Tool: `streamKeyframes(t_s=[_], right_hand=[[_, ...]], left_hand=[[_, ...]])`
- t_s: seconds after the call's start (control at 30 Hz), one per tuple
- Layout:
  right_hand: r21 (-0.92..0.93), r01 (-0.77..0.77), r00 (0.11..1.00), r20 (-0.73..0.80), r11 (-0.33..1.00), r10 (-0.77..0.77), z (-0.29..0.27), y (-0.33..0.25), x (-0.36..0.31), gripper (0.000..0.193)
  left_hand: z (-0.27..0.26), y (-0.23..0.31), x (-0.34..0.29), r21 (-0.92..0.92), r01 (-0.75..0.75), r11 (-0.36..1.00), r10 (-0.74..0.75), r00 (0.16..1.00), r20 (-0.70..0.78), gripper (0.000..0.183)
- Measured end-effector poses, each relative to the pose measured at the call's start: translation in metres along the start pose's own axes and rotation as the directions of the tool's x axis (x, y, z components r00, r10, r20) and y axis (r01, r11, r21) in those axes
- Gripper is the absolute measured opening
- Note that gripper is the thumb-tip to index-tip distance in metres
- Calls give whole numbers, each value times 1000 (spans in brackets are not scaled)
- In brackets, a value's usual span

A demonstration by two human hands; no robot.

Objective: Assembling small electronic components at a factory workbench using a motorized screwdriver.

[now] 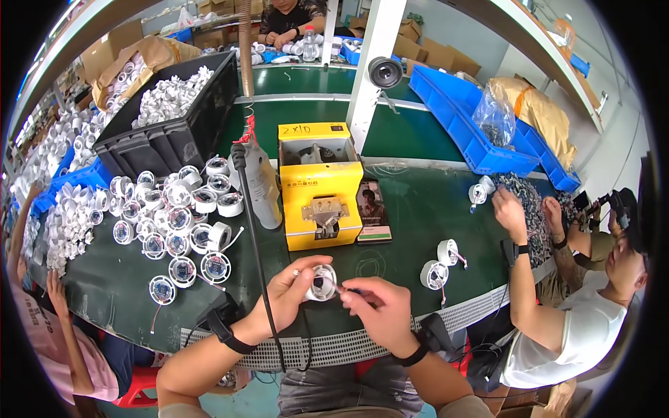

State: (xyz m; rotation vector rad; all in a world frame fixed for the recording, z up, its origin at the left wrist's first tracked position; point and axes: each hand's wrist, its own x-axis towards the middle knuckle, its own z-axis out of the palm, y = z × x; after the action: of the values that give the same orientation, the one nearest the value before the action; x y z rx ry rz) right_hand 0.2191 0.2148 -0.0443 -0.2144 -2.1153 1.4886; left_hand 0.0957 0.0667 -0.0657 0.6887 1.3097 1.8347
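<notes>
Low over the green bench, my left hand (289, 292) holds a round white plastic housing (327, 292) by its side, its open face up and a dark part inside. My right hand (382, 310) is closed in a pinch at the housing's right edge, on a thin wire lead (339, 288) that runs into it. The wire's end is hidden by my fingers. To the left lies a cluster of similar white housings (182, 270), many with circuit boards and loose wires. Two more housings (434, 275) rest on the right.
Ahead stand a yellow box-shaped machine (320, 177), a grey bottle (259, 184) and a hanging black cable (254, 244). A black crate (202, 132) of white parts is behind left, blue bins (453, 118) at right. A co-worker's hand (510, 212) reaches near a pile of small dark parts (526, 209).
</notes>
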Motion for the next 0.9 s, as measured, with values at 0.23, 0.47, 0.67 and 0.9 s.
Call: streamKeyframes(t_s=[0.23,0.47,0.67,0.9], right_hand=[[394,-87,996,6,915,92,15,0,4,17],[-56,45,999,-16,997,-46,9,-9,9,17],[-187,219,974,-13,958,-226,11,5,9,25],[239,-59,998,34,969,52,16,11,13,37]], left_hand=[[0,-2,1,-180,12,984,17,988,155,44],[3,-2,1,-289,70,955,-21,986,168,42],[3,-4,0,-216,48,975,10,966,259,47],[6,-3,1,-130,-100,987,129,963,237,56]])
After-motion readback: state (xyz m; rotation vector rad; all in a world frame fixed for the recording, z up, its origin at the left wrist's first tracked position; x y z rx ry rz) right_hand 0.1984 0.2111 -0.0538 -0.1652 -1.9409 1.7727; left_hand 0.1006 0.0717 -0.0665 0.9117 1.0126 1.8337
